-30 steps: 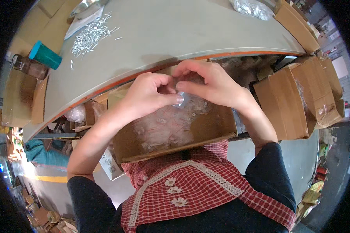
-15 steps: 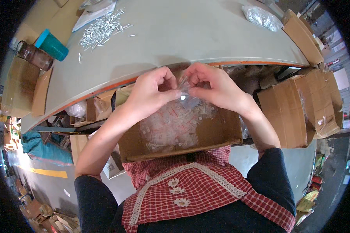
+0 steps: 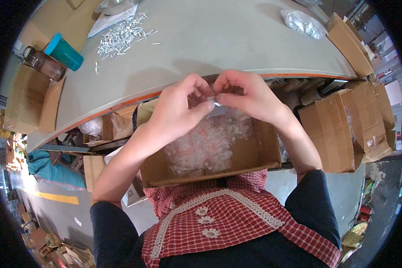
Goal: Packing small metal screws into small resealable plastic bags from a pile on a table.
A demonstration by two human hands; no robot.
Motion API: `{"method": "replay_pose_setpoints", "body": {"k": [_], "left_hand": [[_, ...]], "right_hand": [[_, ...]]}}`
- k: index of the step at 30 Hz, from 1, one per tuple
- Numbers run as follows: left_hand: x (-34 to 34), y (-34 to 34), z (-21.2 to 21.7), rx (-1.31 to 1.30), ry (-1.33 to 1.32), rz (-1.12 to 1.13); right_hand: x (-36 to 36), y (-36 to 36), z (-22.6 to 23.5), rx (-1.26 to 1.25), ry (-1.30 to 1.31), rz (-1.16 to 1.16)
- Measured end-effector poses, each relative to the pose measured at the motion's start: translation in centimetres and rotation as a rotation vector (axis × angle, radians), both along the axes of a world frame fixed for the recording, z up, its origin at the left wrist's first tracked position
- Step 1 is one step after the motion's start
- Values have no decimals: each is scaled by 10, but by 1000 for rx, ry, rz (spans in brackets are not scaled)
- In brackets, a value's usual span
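Over carton (image 3: 250, 154), fingers (image 3: 208, 103) pinching bag (image 3: 216, 101)

The table (image 3: 236, 40) top is pale grey, with an orange-red band along its near edge. The bottle (image 3: 42, 64) at the left edge is brown; its cap (image 3: 63, 52) is teal. The screws (image 3: 120, 33) are silver. The cardboard box (image 3: 250, 154) is plain brown. The small bags (image 3: 205, 143) inside are clear with red marks. The apron (image 3: 236, 223) is red-and-white check with white flowers.
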State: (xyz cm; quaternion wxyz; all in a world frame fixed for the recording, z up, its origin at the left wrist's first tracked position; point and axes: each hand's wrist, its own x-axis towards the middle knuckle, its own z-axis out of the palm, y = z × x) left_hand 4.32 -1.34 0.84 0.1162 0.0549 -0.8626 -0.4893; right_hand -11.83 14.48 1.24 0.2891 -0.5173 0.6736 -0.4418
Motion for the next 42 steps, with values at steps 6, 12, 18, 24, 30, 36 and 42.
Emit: {"method": "replay_pose_setpoints", "body": {"k": [6,12,18,24,30,36,42], "left_hand": [[-1,-5,-3,-3,-15,89],[-3,-1,7,-251,-15,88],[-3,-1,-2,-65,-5,38],[0,10,16,-265,164,248],[-3,8,7,51,-60,-48],[-2,9,11,290,-227,-93],[-1,14,6,214,-130,-94]], "right_hand": [[2,1,-11,-140,-101,-73],[1,9,5,71,-21,59],[10,14,0,-65,121,76],[13,17,0,-95,74,-24],[18,14,-1,-140,-70,28],[7,19,-9,-52,-334,121],[1,22,-10,12,-328,156]]}}
